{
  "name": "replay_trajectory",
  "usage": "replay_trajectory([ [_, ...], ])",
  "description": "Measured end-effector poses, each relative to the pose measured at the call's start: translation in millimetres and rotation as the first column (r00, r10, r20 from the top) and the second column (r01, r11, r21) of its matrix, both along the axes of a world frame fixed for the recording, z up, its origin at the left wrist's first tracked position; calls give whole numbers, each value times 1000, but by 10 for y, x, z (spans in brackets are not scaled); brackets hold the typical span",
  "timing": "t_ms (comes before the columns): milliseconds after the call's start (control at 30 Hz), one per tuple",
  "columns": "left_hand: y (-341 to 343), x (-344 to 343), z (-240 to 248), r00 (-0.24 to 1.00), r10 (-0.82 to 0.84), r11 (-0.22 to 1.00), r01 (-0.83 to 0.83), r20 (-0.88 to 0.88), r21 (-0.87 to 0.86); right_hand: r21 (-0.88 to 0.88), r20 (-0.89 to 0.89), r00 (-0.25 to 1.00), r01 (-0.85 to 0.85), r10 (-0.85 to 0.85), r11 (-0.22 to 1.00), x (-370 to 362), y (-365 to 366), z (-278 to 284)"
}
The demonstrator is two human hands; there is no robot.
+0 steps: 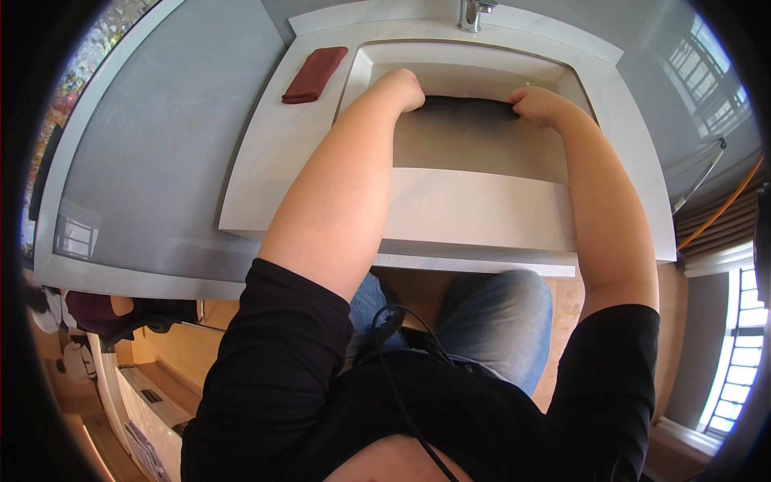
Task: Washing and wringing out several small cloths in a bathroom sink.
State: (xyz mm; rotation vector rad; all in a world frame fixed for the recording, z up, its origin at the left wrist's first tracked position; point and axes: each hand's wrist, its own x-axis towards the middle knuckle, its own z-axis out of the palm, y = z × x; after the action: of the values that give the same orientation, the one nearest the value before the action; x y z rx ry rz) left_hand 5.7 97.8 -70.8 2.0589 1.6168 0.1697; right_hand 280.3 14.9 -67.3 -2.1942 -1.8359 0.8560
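Both my arms reach into a white rectangular sink [474,205]. My left hand [404,87] grips the left end of a dark cloth [470,108] that lies stretched across the sink's bottom. At the cloth's right end my right hand [536,104] is closed on it. The cloth runs flat between the two hands, just below the far wall of the basin.
A folded dark red cloth [315,75] lies on the white counter [273,161] left of the basin. A chrome tap [474,14] stands at the back. A mirror-like grey surface surrounds the counter. A metal rail [700,173] is at the right.
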Motion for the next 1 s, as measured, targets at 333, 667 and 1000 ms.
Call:
replay_trajectory([
  [333, -8, -19, 10, 997, -32, 999, 31, -68, -19, -43, -5, 1000, 1, -1, 999, -28, -12, 28],
  [667, -121, -37, 97, 985, -88, 994, 77, -151, -80, -20, 47, 999, -14, 15, 1000, 4, 13, -20],
  [1000, -96, -23, 65, 969, -122, 986, 93, -213, -138, -125, 108, 991, -69, 83, 990, 16, 17, 31],
])
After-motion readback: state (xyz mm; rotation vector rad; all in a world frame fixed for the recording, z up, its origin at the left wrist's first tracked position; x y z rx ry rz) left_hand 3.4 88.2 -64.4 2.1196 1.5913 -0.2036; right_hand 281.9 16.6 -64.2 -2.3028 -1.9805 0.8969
